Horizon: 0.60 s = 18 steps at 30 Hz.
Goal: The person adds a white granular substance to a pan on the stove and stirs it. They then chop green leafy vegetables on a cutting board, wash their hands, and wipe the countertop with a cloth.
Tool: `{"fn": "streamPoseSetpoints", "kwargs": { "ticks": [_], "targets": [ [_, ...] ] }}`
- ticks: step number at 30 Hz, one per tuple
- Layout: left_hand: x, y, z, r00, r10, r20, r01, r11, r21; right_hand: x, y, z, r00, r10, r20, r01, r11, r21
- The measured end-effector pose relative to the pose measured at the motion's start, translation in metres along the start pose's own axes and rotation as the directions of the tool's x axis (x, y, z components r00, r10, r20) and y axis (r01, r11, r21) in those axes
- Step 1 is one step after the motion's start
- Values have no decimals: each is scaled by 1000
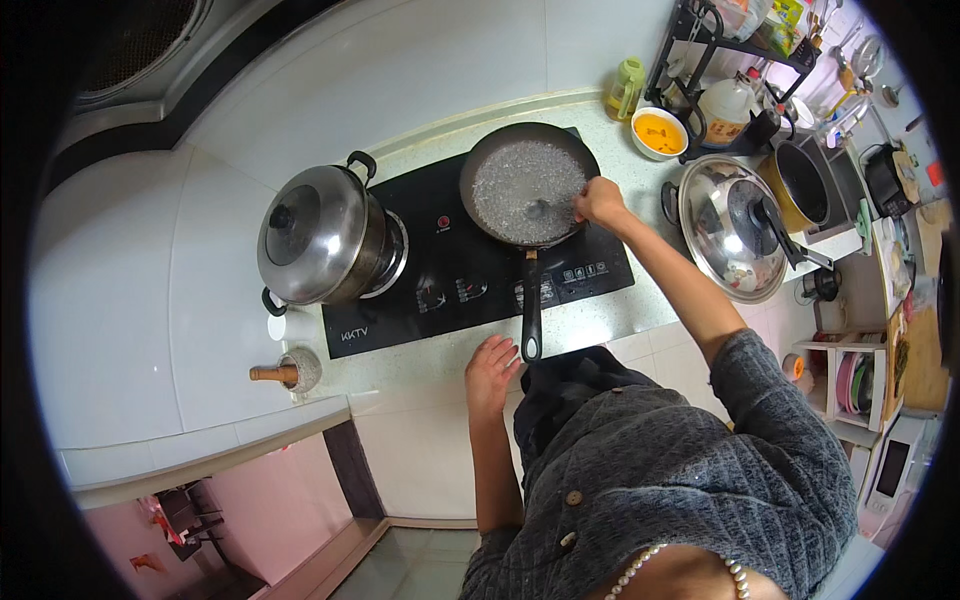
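A dark frying pan (474, 180) stands on the right burner of the black glass gas stove (390, 319), its black handle (532, 307) pointing toward me. Bubbling water (525, 169) fills the pan, with a small grey patch in it near the right side. My right hand (601, 202) is at the pan's right rim, fingers curled together; whether anything is pinched in them is hidden. Just left of the handle's end, my left hand (491, 371) hangs with fingers apart and nothing in it. A lidded steel pot (330, 247) sits on the left burner.
A bowl of beaten egg (660, 135) and a green-topped oil bottle (625, 90) stand right of the stove. Beyond lie a large steel lid (727, 232), a deep pot (795, 184) and a black rack (709, 45). A stone mortar (306, 371) is front left.
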<state>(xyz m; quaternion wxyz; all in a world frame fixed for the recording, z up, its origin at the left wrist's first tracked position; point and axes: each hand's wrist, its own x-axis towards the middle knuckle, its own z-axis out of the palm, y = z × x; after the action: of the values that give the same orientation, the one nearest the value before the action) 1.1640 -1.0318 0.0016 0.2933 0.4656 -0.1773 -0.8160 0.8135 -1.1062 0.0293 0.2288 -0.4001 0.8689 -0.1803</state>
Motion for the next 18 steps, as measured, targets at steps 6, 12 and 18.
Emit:
{"fn": "streamPoseSetpoints", "kwargs": {
  "ticks": [6,12,18],
  "targets": [
    [-2,-5,-22,998,-38,-44,37,999,-24,38,17,7,980,115,-163,-111,993,33],
    [3,-7,-24,999,-39,-28,37,998,-51,25,9,26,990,29,-139,-28,1000,9],
    [0,-2,-33,995,0,-97,-3,1000,-31,15,7,12,997,0,-81,-3,999,-34]
  ]
}}
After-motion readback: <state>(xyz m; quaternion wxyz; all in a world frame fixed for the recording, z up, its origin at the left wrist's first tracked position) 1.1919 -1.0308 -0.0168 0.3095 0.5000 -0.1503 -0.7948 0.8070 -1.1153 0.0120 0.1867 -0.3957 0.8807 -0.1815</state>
